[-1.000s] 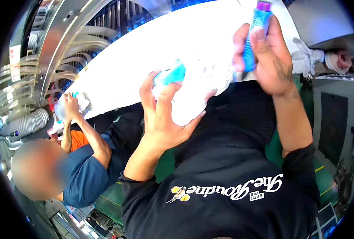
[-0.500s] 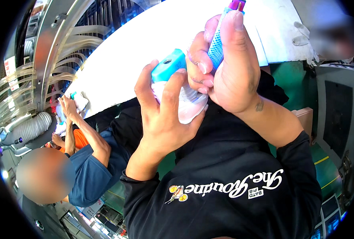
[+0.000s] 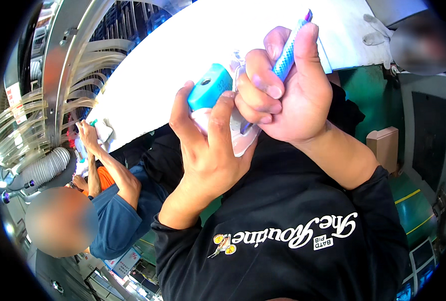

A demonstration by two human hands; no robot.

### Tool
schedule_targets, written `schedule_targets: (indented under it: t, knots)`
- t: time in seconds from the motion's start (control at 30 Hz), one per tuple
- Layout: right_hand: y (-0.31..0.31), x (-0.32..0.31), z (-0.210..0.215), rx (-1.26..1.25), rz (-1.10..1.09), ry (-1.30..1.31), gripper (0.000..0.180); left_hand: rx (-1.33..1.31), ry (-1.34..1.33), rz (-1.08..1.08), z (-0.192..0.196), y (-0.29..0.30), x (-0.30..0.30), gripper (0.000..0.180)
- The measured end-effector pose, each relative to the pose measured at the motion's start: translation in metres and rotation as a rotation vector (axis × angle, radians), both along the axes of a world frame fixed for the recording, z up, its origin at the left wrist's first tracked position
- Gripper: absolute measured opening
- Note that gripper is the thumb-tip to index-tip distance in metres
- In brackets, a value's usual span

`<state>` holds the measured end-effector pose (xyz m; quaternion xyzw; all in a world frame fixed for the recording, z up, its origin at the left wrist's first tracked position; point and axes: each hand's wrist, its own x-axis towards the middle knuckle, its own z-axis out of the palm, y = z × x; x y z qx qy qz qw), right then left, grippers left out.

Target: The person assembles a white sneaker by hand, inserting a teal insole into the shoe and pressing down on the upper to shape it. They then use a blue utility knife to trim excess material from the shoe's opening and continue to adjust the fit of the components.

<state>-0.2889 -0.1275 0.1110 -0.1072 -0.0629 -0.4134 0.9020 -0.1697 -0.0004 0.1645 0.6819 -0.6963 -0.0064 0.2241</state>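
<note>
Your left hand [image 3: 210,150] grips a clear pouch with a blue cap [image 3: 210,93], just below the white desk [image 3: 182,55]. Your right hand [image 3: 293,95], fisted around a blue pen-like tool [image 3: 289,55], touches the pouch.

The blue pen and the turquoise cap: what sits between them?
In the head view, the right hand's curled fingers lie between the blue pen and turquoise cap.

Left hand [image 3: 210,150] cradling teal-capped clear pouch [image 3: 214,93], right hand [image 3: 290,95] fisted around blue-handled tool [image 3: 289,52], possibly a knife
</note>
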Motion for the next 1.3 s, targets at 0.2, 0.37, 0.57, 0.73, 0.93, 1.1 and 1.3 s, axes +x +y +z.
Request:
schedule_targets:
  t: [0.2,0.37,0.57,0.73,0.93,1.1,1.3]
  knots:
    - [0.012,-0.003,0.013,0.065,-0.138,0.225,0.055,-0.011,0.006,-0.004,-0.004,0.003,-0.008,0.093]
    - [0.012,-0.013,-0.005,0.062,0.021,-0.023,0.054,-0.025,-0.055,-0.03,-0.006,0.008,-0.011,0.095]
    - [0.014,-0.019,-0.009,0.207,0.144,0.09,0.053,-0.082,-0.004,0.027,-0.007,0.007,0.008,0.078]
    - [-0.005,-0.016,-0.017,0.067,-0.051,0.17,0.05,-0.136,-0.01,0.005,-0.015,0.011,0.02,0.08]
    - [-0.008,0.004,-0.004,0.068,-0.08,0.197,0.05,-0.121,0.002,-0.006,-0.014,0.01,0.022,0.082]
    - [-0.004,0.015,0.012,-0.161,-0.152,0.367,0.054,-0.118,0.036,0.012,-0.013,0.007,0.02,0.08]
    - [-0.001,0.017,0.016,-0.454,-0.217,0.33,0.044,-0.077,0.014,0.036,-0.011,0.008,0.02,0.074]
